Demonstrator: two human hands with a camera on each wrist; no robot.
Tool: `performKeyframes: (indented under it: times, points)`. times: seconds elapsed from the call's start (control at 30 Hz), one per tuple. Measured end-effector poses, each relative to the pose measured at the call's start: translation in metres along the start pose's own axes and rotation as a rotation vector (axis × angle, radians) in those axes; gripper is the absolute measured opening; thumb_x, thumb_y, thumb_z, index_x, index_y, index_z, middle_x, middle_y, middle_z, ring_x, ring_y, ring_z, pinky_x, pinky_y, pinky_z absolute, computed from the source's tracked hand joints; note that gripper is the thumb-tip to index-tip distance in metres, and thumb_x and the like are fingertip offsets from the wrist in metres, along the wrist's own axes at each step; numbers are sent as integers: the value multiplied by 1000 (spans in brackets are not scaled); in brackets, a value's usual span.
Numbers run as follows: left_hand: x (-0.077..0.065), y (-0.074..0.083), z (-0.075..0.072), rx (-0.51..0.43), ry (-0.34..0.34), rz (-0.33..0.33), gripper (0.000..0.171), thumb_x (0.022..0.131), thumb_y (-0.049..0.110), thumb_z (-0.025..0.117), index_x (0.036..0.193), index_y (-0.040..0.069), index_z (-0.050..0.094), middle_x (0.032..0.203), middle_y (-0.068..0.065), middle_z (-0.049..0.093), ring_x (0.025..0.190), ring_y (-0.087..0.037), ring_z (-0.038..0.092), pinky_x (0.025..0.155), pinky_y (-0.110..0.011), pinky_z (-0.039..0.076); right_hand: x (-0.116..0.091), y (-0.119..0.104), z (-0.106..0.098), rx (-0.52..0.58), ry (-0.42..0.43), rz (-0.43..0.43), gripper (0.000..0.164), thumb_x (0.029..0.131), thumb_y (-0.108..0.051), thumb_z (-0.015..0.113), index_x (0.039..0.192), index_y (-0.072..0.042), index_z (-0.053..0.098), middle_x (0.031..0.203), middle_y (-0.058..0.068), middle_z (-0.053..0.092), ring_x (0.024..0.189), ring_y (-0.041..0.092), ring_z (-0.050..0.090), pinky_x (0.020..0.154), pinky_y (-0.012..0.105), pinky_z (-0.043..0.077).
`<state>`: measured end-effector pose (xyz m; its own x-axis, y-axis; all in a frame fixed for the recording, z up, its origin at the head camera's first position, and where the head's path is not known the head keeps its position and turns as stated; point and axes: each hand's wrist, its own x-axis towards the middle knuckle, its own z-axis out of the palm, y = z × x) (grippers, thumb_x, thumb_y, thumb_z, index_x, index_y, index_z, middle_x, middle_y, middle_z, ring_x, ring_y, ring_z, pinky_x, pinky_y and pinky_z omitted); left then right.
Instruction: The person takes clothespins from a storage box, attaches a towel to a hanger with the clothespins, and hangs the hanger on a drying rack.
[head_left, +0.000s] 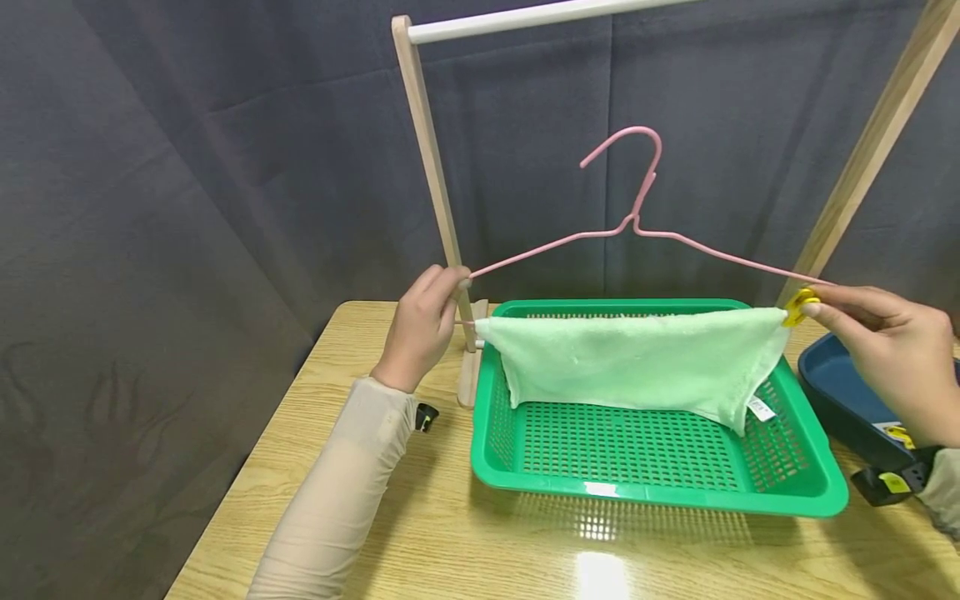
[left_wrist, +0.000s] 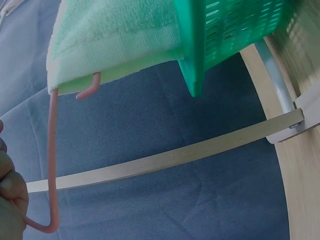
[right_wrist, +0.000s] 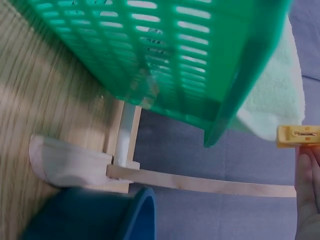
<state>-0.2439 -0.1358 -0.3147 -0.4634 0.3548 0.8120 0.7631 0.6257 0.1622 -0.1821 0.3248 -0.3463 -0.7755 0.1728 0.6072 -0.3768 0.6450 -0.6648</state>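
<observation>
Hanging over the green basket (head_left: pixel 660 493), a pink hanger (head_left: pixel 635 220) bears a pale towel (head_left: pixel 637 358) between the left hand (head_left: pixel 423 327), its fingers gripping the hanger's end, and the right hand (head_left: pixel 896 350), its fingers pinching a yellow clip (head_left: pixel 799 307) at the towel's corner. Only the left wrist view shows a bent pink tip (left_wrist: pixel 90 88) poking from the towel.

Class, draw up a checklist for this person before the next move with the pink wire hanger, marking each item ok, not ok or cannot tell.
1. Left hand holds the pink wire hanger: ok.
2. Pale green terry towel draped over the hanger's lower bar: ok.
3. Right hand pinches the yellow plastic clip at the towel's right end: ok.
4. Clip biting firmly on the towel: cannot tell.
5. A clip at the towel's left end: not ok, none visible.
</observation>
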Motion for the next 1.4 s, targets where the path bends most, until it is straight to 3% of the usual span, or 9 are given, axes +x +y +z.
performKeyframes:
  times: [0.3, 0.63, 0.9, 1.2, 1.4]
  points:
    - [0, 1, 1, 7, 3, 15, 10, 94, 8, 55, 101, 3, 62, 77, -7, 52, 65, -17, 47, 60, -29, 46, -1, 3, 1, 104, 27, 58, 25, 85, -3, 68, 109, 1, 68, 107, -6, 68, 89, -4, 62, 75, 7, 45]
    - [-1, 1, 0, 14, 4, 8, 10, 93, 8, 58, 101, 3, 63, 76, -7, 53, 66, -17, 48, 61, -29, 47, -2, 6, 3, 46, -7, 48, 24, 85, -8, 70, 109, -5, 70, 105, -4, 69, 87, -7, 61, 72, 5, 44]
    - [-2, 1, 1, 10, -9, 6, 11, 93, 7, 58, 101, 3, 63, 78, -7, 53, 66, -17, 49, 61, -29, 47, -4, 4, 4, 39, -29, 20, 27, 86, -8, 68, 112, -2, 68, 112, -12, 65, 94, -9, 58, 75, 4, 43]
    - [-3, 2, 2, 9, -36, 2, 11, 91, 3, 59, 102, 2, 63, 81, -7, 56, 71, -17, 53, 64, -29, 49, -7, 6, 5, 48, -18, 66, 30, 87, -11, 68, 117, -8, 66, 115, -7, 65, 97, -9, 58, 76, 3, 42]
    - [-5, 3, 3, 5, -47, -3, 10, 93, 4, 57, 101, 3, 63, 81, -7, 56, 71, -17, 53, 64, -28, 49, -9, 10, 6, 78, 6, 94, 33, 87, -10, 68, 119, -8, 65, 112, -12, 65, 92, -11, 58, 75, 3, 41]
